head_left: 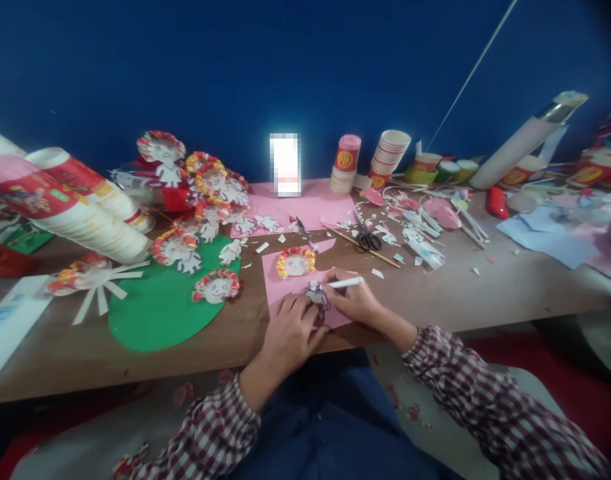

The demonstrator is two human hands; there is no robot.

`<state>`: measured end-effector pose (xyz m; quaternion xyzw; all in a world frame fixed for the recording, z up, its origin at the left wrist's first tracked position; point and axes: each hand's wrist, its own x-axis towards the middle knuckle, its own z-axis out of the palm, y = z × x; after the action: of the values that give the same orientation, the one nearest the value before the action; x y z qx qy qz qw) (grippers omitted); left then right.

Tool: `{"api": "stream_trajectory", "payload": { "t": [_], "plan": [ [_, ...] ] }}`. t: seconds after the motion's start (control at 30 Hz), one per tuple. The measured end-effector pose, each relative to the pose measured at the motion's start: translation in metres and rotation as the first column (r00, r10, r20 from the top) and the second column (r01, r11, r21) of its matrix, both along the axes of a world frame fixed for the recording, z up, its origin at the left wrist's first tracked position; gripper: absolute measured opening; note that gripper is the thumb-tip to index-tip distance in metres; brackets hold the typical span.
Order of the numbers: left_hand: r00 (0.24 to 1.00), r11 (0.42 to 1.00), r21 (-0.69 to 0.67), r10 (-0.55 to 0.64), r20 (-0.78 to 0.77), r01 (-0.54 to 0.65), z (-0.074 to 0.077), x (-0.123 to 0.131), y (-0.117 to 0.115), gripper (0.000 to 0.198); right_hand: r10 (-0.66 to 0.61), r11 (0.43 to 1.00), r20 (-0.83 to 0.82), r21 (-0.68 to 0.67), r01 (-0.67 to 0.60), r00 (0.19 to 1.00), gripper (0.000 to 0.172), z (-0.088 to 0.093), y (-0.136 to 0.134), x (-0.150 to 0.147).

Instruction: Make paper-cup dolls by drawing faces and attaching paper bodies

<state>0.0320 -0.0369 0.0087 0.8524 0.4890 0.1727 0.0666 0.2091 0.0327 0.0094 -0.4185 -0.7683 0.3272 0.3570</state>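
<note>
My right hand (353,300) is closed round a white marker pen (346,283). The pen's tip is at the upper part of a small paper figure cutout (319,299), which has a dark outline. My left hand (291,327) lies over the near left part of this cutout, fingers spread on the pink paper (280,283) beneath. Part of the cutout is hidden by both hands. Just beyond them, a round paper face with a red and yellow crinkled mane (296,263) rests on the same pink sheet.
A green paper shape (155,320) with similar faces lies left. Stacked paper cups (100,220) lean behind it. Black scissors (369,241), a wooden stick (380,255) and paper scraps (420,233) are to the right. A lit phone screen (285,165) stands at the back.
</note>
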Motion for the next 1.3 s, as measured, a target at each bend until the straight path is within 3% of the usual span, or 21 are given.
{"api": "stream_trajectory", "payload": {
  "t": [1.17, 1.3],
  "plan": [
    [1.0, 1.0, 0.013, 0.004, -0.005, -0.004, -0.002, -0.001, -0.0001, 0.032, -0.013, 1.0, -0.072, -0.017, 0.012, 0.997, 0.008, -0.0026, -0.0006, 0.001],
    [1.0, 1.0, 0.016, 0.003, 0.006, -0.003, -0.0018, -0.0007, 0.0001, 0.032, -0.03, 0.995, -0.14, -0.102, 0.016, 0.99, 0.009, -0.0027, -0.0015, 0.0016]
  ]
}}
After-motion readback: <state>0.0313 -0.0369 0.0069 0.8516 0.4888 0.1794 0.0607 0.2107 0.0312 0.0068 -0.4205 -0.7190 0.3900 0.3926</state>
